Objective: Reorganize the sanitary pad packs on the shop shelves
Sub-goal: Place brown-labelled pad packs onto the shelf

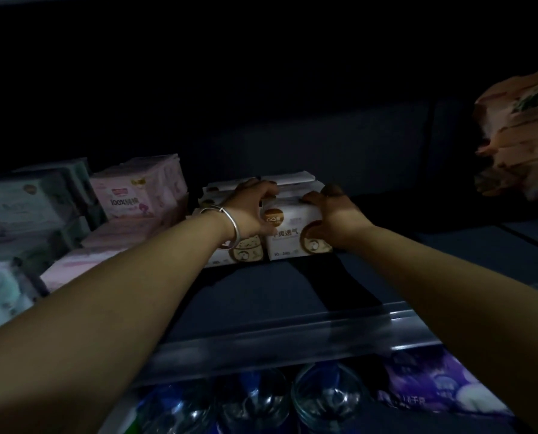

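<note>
Head camera, dim shop shelf: both hands grip one white pad pack standing at the shelf's back, the left hand curled over its top-left corner, the right hand clasping its right end; the pack's long side runs left to right between them, beside a matching pack, with pink packs further left

The shelf's rear wall is lost in darkness. At its left edge, green packs are blurred and cropped by the frame. The orange bundle at right is cut off, perhaps wrapped tissue. The left hand covers the neighbouring white pack's print.
</note>
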The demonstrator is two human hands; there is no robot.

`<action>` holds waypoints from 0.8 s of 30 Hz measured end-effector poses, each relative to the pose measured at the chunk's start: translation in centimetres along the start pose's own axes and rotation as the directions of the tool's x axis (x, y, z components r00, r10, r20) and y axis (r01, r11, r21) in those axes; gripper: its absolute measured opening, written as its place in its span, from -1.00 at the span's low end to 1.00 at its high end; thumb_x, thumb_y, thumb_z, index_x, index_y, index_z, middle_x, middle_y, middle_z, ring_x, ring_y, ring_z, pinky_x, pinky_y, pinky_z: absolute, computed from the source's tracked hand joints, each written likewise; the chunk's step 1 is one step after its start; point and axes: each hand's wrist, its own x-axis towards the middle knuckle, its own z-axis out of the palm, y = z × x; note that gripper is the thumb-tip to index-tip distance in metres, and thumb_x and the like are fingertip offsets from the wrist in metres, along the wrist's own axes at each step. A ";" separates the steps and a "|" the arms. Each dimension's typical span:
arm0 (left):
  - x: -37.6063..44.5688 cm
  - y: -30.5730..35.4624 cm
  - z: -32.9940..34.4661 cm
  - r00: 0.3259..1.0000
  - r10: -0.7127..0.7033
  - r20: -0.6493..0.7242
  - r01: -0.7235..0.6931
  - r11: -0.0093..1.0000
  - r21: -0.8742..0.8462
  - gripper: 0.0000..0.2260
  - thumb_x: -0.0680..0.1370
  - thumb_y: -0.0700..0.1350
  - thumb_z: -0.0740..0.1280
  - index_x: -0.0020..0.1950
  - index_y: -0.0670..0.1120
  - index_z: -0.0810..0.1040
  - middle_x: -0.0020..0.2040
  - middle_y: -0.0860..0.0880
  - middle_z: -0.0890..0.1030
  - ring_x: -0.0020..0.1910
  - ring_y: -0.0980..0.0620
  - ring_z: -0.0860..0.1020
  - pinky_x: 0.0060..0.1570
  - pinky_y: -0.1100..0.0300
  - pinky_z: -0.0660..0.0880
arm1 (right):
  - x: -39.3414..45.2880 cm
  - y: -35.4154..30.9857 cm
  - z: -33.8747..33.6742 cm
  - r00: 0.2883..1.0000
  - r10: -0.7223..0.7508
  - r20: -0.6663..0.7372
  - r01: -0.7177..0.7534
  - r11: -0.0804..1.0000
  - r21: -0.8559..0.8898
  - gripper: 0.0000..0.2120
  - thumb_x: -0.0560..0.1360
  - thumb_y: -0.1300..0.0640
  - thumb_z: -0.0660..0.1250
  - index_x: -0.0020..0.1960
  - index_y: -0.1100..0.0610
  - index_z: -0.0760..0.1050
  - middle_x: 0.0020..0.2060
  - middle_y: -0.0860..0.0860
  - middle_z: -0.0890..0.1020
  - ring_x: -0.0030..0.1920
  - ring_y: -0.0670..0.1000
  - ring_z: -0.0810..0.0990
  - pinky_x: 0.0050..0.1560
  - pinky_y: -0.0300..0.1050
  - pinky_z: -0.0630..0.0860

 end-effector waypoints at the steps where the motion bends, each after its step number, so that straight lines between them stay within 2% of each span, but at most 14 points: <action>1: -0.3 0.1 0.0 1.000 0.008 -0.006 -0.008 1.000 0.025 -0.37 0.39 -0.12 0.49 0.40 -0.03 0.32 0.42 -0.01 0.27 0.41 0.01 0.25 0.30 0.31 0.19 | -0.2 0.0 0.1 1.000 0.006 -0.004 -0.006 1.000 -0.014 -0.34 0.44 0.13 0.40 0.47 0.02 0.21 0.40 0.14 0.18 0.36 0.17 0.29 0.37 -0.05 0.32; 3: -1.2 0.4 0.1 0.999 0.022 -0.037 -0.019 0.996 0.081 -0.43 0.42 -0.10 0.46 0.38 -0.02 0.34 0.44 -0.01 0.26 0.44 -0.01 0.19 0.33 0.29 0.14 | -1.1 -0.1 0.2 0.999 0.012 -0.044 -0.016 0.996 -0.084 -0.29 0.44 0.11 0.40 0.50 0.01 0.15 0.41 0.14 0.19 0.38 0.19 0.24 0.36 0.02 0.31; 6: -2.8 1.1 0.3 0.994 0.038 -0.100 -0.024 0.989 0.146 -0.52 0.44 -0.07 0.43 0.33 -0.06 0.40 0.39 -0.05 0.32 0.39 -0.06 0.26 0.24 0.29 0.20 | -3.2 -0.9 -0.1 0.992 -0.034 -0.124 0.005 0.974 -0.225 -0.34 0.47 0.07 0.34 0.49 0.01 0.14 0.41 0.14 0.23 0.35 0.20 0.25 0.31 0.05 0.28; 9: -5.2 2.0 1.0 0.993 0.055 -0.101 -0.040 0.989 0.145 -0.56 0.45 -0.07 0.43 0.29 -0.13 0.45 0.31 -0.13 0.40 0.30 -0.11 0.37 0.28 0.17 0.31 | -6.1 -1.8 -0.2 0.981 -0.119 -0.151 0.069 0.951 -0.301 -0.52 0.52 0.04 0.27 0.42 0.05 0.29 0.41 0.10 0.28 0.33 0.18 0.26 0.25 0.01 0.25; 12: -8.6 2.9 1.8 0.991 0.061 -0.117 -0.037 0.980 0.193 -0.61 0.46 -0.05 0.40 0.24 -0.12 0.47 0.25 -0.13 0.42 0.26 -0.13 0.37 0.25 0.10 0.32 | -9.6 -2.6 0.0 0.963 -0.185 -0.196 0.093 0.912 -0.399 -0.63 0.52 0.08 0.26 0.31 0.09 0.42 0.39 0.09 0.32 0.33 0.16 0.23 0.18 0.01 0.18; 15: -12.9 4.2 2.7 0.982 0.122 -0.147 -0.081 0.963 0.257 -0.64 0.47 -0.02 0.38 0.21 -0.12 0.46 0.22 -0.14 0.41 0.24 -0.14 0.35 0.23 -0.01 0.33 | -13.5 -3.4 0.3 0.952 -0.208 -0.223 0.108 0.913 -0.393 -0.60 0.47 0.14 0.28 0.30 0.13 0.40 0.40 0.10 0.31 0.32 0.18 0.23 0.16 0.02 0.17; 17: -16.0 5.2 3.8 0.982 0.129 -0.136 -0.091 0.962 0.256 -0.63 0.49 -0.01 0.36 0.24 -0.10 0.44 0.25 -0.12 0.38 0.28 -0.12 0.32 0.23 0.01 0.30 | -16.3 -3.5 1.1 0.944 -0.224 -0.243 0.121 0.918 -0.378 -0.56 0.45 0.14 0.29 0.31 0.16 0.39 0.39 0.11 0.31 0.30 0.19 0.26 0.13 0.02 0.19; 21: -22.5 6.2 8.3 0.998 0.063 -0.030 -0.056 0.979 0.196 -0.61 0.50 0.01 0.35 0.28 -0.04 0.40 0.26 -0.06 0.36 0.28 -0.06 0.31 0.15 0.09 0.23 | -22.7 -2.5 5.6 0.951 -0.267 -0.157 0.197 0.912 -0.361 -0.64 0.42 0.18 0.32 0.21 0.21 0.47 0.35 0.20 0.38 0.26 0.26 0.34 0.12 0.09 0.27; 24: -26.9 5.9 13.2 0.995 0.004 0.100 -0.020 0.986 0.167 -0.59 0.48 0.02 0.36 0.29 -0.03 0.40 0.25 -0.06 0.37 0.26 -0.05 0.33 0.15 0.10 0.23 | -27.0 -0.6 10.2 0.955 -0.294 -0.027 0.264 0.893 -0.365 -0.64 0.29 0.22 0.39 0.07 0.24 0.55 0.20 0.23 0.52 0.09 0.29 0.49 -0.06 0.08 0.38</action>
